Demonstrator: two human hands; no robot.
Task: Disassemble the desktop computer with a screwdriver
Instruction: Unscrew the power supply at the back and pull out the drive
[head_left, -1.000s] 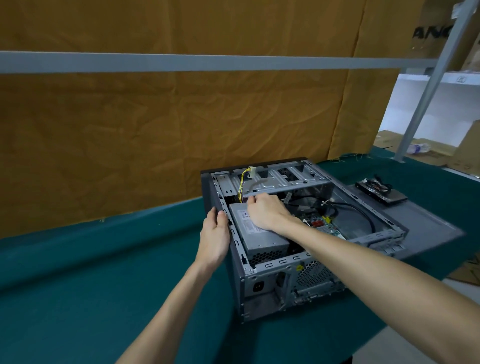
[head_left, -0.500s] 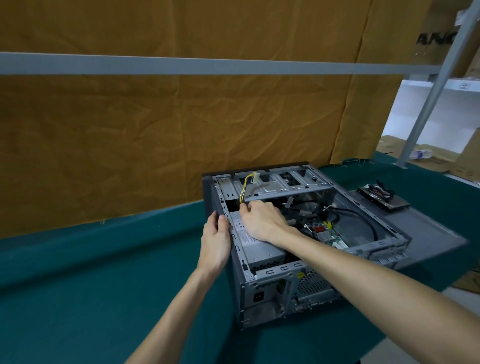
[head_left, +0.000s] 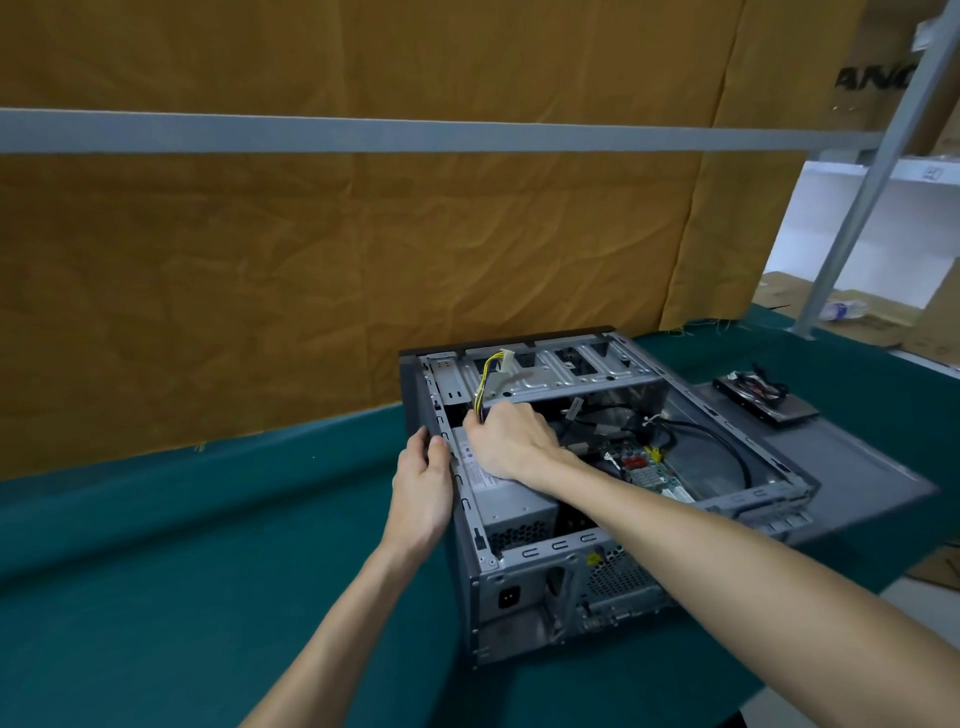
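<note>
An open grey desktop computer case (head_left: 524, 592) lies on its side on the green table. The silver power supply (head_left: 506, 501) sits in its near left corner. My left hand (head_left: 422, 480) rests flat against the case's left wall, thumb on the rim. My right hand (head_left: 506, 439) reaches inside over the far end of the power supply, its fingers curled around the yellow and black cable bundle (head_left: 485, 379) that runs up to a white connector. The motherboard (head_left: 649, 470) and black cables lie deeper inside. No screwdriver is visible.
The removed grey side panel (head_left: 857, 467) lies to the right of the case, with a hard drive (head_left: 763, 397) on it. A brown curtain hangs behind the table. A metal shelf post (head_left: 852, 208) and cardboard boxes stand at the far right. The table edge runs near right.
My right hand has slid farther along the power supply toward the cable bundle and closed on it. The left hand has stayed on the case wall. The view has shifted slightly.
</note>
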